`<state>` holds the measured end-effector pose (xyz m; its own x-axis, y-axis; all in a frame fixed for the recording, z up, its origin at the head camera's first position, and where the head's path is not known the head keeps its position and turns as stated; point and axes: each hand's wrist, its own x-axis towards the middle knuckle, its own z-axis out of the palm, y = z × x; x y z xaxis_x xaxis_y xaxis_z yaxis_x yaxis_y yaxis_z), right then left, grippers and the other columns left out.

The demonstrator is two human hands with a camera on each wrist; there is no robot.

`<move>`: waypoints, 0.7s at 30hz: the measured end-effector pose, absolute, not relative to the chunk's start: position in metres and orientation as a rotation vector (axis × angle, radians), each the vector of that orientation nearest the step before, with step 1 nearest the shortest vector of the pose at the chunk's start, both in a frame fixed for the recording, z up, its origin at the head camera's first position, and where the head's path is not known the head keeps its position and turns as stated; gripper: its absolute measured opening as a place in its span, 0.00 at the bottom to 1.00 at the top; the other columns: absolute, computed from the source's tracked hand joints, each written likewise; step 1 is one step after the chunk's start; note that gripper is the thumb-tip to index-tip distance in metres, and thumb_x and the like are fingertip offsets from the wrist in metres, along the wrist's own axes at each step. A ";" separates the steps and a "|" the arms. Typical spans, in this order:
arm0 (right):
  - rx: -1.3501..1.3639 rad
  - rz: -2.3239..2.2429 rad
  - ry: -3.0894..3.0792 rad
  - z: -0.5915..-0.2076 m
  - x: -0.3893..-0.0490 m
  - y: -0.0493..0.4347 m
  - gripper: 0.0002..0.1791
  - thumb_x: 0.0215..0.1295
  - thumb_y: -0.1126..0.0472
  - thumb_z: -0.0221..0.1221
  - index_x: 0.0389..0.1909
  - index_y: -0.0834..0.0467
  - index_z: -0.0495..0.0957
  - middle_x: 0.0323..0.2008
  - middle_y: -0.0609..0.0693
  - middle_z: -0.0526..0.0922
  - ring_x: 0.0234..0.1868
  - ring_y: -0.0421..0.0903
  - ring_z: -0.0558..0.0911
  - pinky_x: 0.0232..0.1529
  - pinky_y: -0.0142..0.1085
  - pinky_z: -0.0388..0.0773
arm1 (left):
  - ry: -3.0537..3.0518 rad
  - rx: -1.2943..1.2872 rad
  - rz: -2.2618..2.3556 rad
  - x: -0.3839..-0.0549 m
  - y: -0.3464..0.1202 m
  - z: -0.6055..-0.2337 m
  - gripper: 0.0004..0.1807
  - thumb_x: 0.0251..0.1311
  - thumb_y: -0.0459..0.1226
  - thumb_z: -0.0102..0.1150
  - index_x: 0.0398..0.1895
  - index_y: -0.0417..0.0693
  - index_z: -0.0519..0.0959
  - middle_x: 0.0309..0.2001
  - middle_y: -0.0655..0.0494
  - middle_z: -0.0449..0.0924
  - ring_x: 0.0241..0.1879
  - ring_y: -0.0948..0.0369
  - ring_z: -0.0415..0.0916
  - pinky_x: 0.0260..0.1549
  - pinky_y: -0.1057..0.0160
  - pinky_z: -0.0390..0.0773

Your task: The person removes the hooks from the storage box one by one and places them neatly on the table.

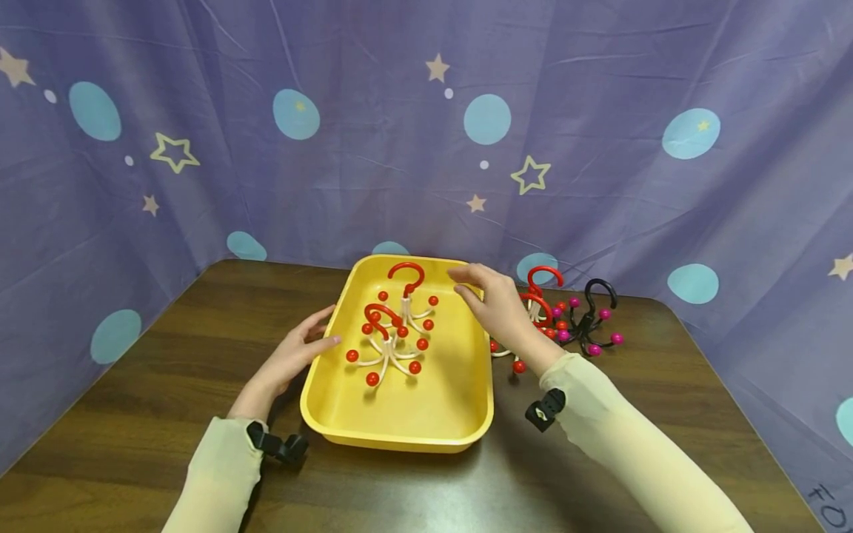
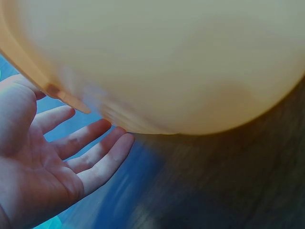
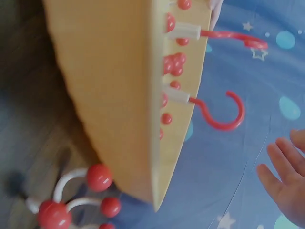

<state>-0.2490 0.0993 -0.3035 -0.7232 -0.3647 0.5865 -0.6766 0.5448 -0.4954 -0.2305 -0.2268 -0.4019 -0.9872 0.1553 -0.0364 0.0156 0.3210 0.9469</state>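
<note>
A yellow plastic tray (image 1: 400, 427) stands on the table with two claw-shaped hangers inside. The front hanger (image 1: 389, 346) and the one behind it, the rear hanger (image 1: 406, 306), have red hooks and white curved arms tipped with red balls. My left hand (image 1: 296, 357) is at the tray's left side, thumb over the rim; in the left wrist view its loosely extended fingers (image 2: 102, 164) reach the outer wall. My right hand (image 1: 494, 309) hovers over the tray's right rim, fingers relaxed and holding nothing; it also shows in the right wrist view (image 3: 288, 183).
Right of the tray lie more red-and-white hangers (image 1: 533, 311), partly hidden by my right hand and forearm. Beside them is a black hanger (image 1: 585, 324) with pink balls. A purple starred curtain (image 1: 373, 163) hangs behind the brown wooden table (image 1: 166, 385).
</note>
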 end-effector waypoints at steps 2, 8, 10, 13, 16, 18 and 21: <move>0.882 1.038 -2.375 -0.300 -0.249 0.091 0.12 0.60 0.66 0.57 0.46 0.60 0.78 0.44 0.52 0.82 0.46 0.46 0.80 0.47 0.37 0.76 | 2.453 0.162 1.758 -0.231 -0.227 -0.402 0.38 0.59 0.45 0.56 0.70 0.55 0.51 0.61 0.37 0.63 0.51 0.48 0.70 0.44 0.57 0.75; 0.966 1.078 -2.389 -0.293 -0.249 0.068 0.13 0.61 0.68 0.56 0.46 0.60 0.78 0.44 0.52 0.82 0.44 0.44 0.81 0.44 0.33 0.77 | 2.453 0.162 1.752 -0.231 -0.227 -0.402 0.38 0.59 0.45 0.55 0.70 0.55 0.51 0.61 0.37 0.63 0.52 0.48 0.70 0.44 0.58 0.75; 0.987 1.085 -2.402 -0.292 -0.248 0.060 0.13 0.61 0.66 0.56 0.47 0.59 0.78 0.44 0.52 0.82 0.43 0.43 0.81 0.43 0.31 0.77 | 2.452 0.159 1.759 -0.231 -0.227 -0.402 0.37 0.60 0.44 0.55 0.70 0.55 0.51 0.61 0.37 0.63 0.51 0.48 0.70 0.44 0.58 0.75; 1.012 1.120 -2.450 -0.293 -0.248 0.050 0.14 0.61 0.64 0.57 0.49 0.59 0.76 0.45 0.51 0.82 0.44 0.43 0.81 0.43 0.31 0.77 | 2.449 0.160 1.760 -0.231 -0.227 -0.401 0.37 0.60 0.44 0.55 0.70 0.55 0.51 0.61 0.37 0.63 0.51 0.48 0.70 0.45 0.57 0.75; 1.024 1.132 -2.534 -0.295 -0.247 0.042 0.17 0.61 0.61 0.58 0.52 0.57 0.75 0.48 0.49 0.80 0.45 0.43 0.81 0.43 0.32 0.77 | 2.445 0.157 1.757 -0.231 -0.226 -0.402 0.37 0.60 0.45 0.55 0.70 0.56 0.51 0.61 0.38 0.63 0.51 0.49 0.71 0.45 0.57 0.75; 1.033 1.132 -2.589 -0.297 -0.246 0.036 0.19 0.61 0.59 0.58 0.53 0.56 0.74 0.50 0.48 0.79 0.47 0.44 0.80 0.44 0.34 0.77 | 2.443 0.156 1.751 -0.231 -0.226 -0.402 0.38 0.59 0.45 0.55 0.70 0.56 0.51 0.61 0.38 0.63 0.51 0.50 0.71 0.46 0.57 0.75; 1.050 1.138 -2.659 -0.298 -0.246 0.027 0.21 0.61 0.57 0.58 0.56 0.56 0.72 0.52 0.49 0.78 0.48 0.45 0.79 0.45 0.33 0.76 | 2.449 0.152 1.758 -0.231 -0.227 -0.402 0.37 0.59 0.45 0.56 0.70 0.55 0.52 0.61 0.38 0.64 0.51 0.49 0.70 0.46 0.57 0.74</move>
<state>-0.2459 0.0266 -0.2985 -0.7651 -0.5653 0.3083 -0.6133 0.4938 -0.6164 -0.2308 -0.2269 -0.4018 -0.9874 0.1527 -0.0414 0.0096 0.3191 0.9477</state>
